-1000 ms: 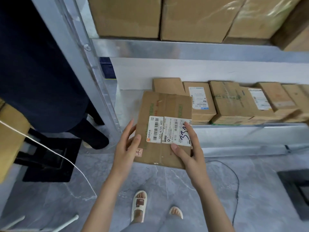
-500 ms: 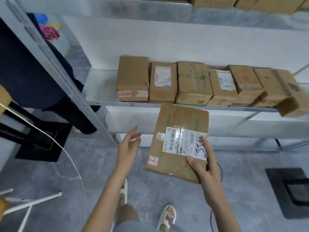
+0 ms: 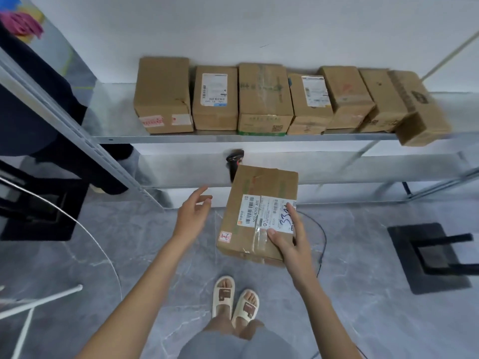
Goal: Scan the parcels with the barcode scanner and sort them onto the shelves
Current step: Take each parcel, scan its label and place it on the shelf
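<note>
The left hand (image 3: 193, 212) has let go and now hangs open and empty just left of the parcel (image 3: 259, 216). The parcel, label up, is held in front of the shelves by the right hand (image 3: 287, 242) alone, thumb on its top. The barcode scanner (image 3: 234, 161) has come into view on the lower shelf (image 3: 363, 164) just beyond, so the freed hand looks bound for it.

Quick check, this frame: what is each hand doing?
Left hand: open, fingers relaxed, holding nothing.
Right hand: grips the labelled parcel at its near right corner.

The parcel (image 3: 259, 213) hides the lower part of the barcode scanner (image 3: 235, 158).
</note>
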